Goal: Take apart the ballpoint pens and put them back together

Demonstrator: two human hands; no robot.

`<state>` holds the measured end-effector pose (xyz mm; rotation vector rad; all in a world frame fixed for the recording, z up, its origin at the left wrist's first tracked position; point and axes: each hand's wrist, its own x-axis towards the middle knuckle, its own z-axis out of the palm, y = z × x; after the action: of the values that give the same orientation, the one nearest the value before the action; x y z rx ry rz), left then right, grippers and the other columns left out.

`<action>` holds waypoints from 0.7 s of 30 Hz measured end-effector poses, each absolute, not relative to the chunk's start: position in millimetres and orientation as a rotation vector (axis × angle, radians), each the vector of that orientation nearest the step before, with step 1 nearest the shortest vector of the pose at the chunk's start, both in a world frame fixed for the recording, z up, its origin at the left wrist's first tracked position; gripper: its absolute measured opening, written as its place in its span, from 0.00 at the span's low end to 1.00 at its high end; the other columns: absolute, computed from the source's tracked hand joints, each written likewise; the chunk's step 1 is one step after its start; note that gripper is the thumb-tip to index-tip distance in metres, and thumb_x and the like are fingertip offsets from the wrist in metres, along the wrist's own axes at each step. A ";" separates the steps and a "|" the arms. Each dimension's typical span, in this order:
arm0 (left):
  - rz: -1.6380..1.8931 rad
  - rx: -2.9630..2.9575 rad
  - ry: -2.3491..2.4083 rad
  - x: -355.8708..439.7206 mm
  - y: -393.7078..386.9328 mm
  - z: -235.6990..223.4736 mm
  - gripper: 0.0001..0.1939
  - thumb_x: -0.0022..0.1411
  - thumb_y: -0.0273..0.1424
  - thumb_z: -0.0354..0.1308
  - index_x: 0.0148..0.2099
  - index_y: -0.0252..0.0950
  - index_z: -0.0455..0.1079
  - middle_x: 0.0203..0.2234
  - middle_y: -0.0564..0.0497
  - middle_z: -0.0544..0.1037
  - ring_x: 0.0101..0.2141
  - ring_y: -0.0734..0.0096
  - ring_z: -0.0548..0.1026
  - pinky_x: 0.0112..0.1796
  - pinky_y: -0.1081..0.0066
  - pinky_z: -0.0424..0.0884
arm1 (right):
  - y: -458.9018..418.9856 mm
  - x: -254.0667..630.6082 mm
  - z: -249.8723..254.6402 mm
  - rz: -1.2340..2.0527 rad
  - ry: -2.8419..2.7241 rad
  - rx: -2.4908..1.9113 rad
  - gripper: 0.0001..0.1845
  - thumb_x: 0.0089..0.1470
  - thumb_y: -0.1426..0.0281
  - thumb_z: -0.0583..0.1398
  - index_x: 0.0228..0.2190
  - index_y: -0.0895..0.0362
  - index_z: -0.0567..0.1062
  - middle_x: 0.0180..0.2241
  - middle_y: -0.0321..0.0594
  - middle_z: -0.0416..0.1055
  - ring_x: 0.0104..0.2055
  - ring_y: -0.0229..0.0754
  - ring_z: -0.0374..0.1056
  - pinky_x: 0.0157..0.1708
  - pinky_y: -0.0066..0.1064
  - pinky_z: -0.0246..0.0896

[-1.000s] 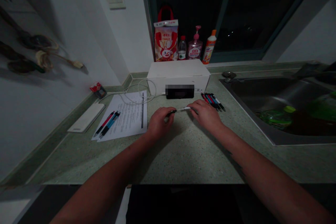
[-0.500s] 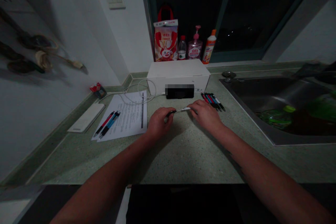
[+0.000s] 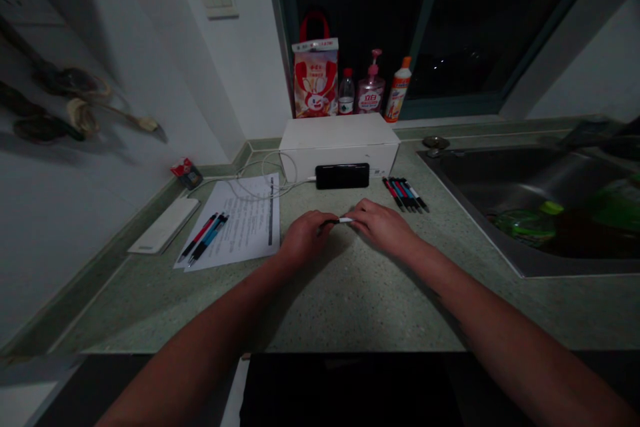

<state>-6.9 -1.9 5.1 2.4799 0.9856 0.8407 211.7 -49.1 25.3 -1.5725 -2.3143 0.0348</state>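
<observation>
The work in hand is with one thin pen point(image 3: 336, 220), dark at one side and white at the other, which lies across the small gap between the two hands, a little above the stone counter point(image 3: 360, 300). The left hand point(image 3: 306, 235) closes its fingers around the dark part, and the right hand point(image 3: 383, 225) pinches the white part with its fingertips, so both grips are together on the same pen, and the hands are almost touching. The fingers hide much of the pen, so I cannot tell if it is whole or in two parts. In my judgement, any move now needs both grips to stay firm, because the pen is small. Just to the left lies a printed sheet of paper point(image 3: 250, 213) with two pens point(image 3: 204, 237) on it, and a group of pens point(image 3: 405, 194) lies side by side to the right. Ahead is a black phone point(image 3: 342, 176), leaning on a white box point(image 3: 339, 139), with a white cable point(image 3: 265, 177) running over the top of the paper. Behind the box stand a pump bottle point(image 3: 371, 95) and other bottles. On the right is a steel sink point(image 3: 500, 180). None of these things touches the hands or blocks them, but the paper and the pens are quite close.
</observation>
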 end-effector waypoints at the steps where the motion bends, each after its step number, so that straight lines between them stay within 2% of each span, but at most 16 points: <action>1: 0.855 2.459 0.980 -7.2 -1.2 4.8 0.10 0.67 0.27 0.56 0.46 0.40 0.77 0.38 0.48 0.82 0.39 0.62 0.79 0.43 0.60 0.75 | -49.2 212.0 25.1 0.047 -2.313 -1.563 0.14 0.66 0.68 0.57 0.49 0.49 0.80 0.40 0.42 0.72 0.39 0.43 0.70 0.38 0.32 0.62; 7: 0.921 2.382 0.932 -9.4 2.9 2.9 0.09 0.66 0.25 0.58 0.45 0.39 0.77 0.38 0.49 0.83 0.39 0.64 0.79 0.45 0.60 0.76 | -49.2 213.4 24.2 0.161 -2.256 -1.472 0.15 0.65 0.71 0.57 0.49 0.50 0.78 0.42 0.41 0.74 0.43 0.44 0.72 0.43 0.34 0.64; 12: 1.001 2.319 0.881 -11.2 6.3 3.4 0.09 0.64 0.23 0.59 0.43 0.39 0.77 0.37 0.50 0.82 0.38 0.67 0.79 0.44 0.64 0.76 | -48.0 210.1 23.0 0.284 -2.157 -1.494 0.10 0.66 0.70 0.56 0.44 0.54 0.77 0.41 0.42 0.75 0.43 0.45 0.72 0.45 0.36 0.64; 21: 0.970 2.201 0.903 -7.9 2.8 1.0 0.08 0.63 0.25 0.60 0.42 0.39 0.78 0.36 0.50 0.82 0.36 0.67 0.79 0.41 0.66 0.75 | -45.8 209.0 20.9 0.419 -2.126 -1.483 0.16 0.68 0.69 0.50 0.41 0.54 0.77 0.41 0.44 0.76 0.44 0.45 0.72 0.45 0.36 0.63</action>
<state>-7.9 2.8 1.0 2.2014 0.9030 0.9699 209.0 -45.8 20.9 -1.4831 -2.1263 0.4195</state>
